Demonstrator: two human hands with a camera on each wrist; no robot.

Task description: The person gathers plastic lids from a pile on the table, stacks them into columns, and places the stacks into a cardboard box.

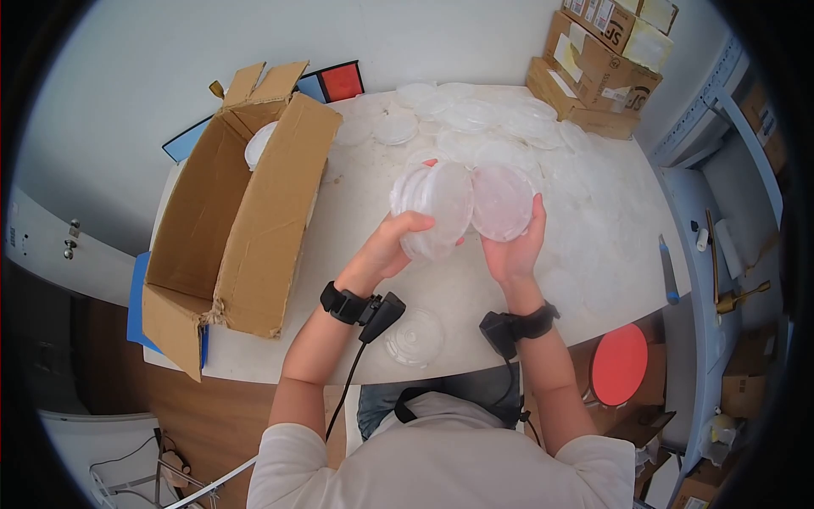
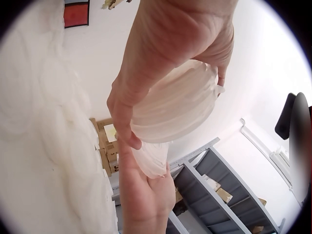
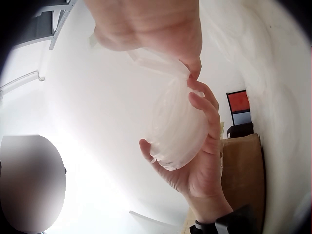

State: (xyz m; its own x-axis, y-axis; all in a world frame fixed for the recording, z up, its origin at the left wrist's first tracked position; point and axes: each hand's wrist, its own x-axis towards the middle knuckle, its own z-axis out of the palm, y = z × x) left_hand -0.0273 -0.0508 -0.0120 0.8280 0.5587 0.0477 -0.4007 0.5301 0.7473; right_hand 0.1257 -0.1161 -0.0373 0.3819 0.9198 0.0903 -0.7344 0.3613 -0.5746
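Observation:
A thick stack of translucent plastic lids (image 1: pixel 449 204) is in my left hand (image 1: pixel 390 244), gripped with the thumb on the near face and fingers around the far side. My right hand (image 1: pixel 515 252) holds a thinner stack of similar lids (image 1: pixel 502 201) by its edge, right beside the first one. In the left wrist view the thick stack (image 2: pixel 178 105) shows its layered rims, with the right hand (image 2: pixel 146 195) below it. The right wrist view shows the left hand (image 3: pixel 202 165) wrapped around its stack (image 3: pixel 178 129). Both stacks are raised over the table.
Many loose lids (image 1: pixel 475 114) spread over the back and right of the white table (image 1: pixel 339 280). One lid (image 1: pixel 415 338) lies near the front edge. At left stands an open cardboard box (image 1: pixel 271 220) with lids (image 1: pixel 259 146) inside. Cartons (image 1: pixel 602 72) are piled at the back right.

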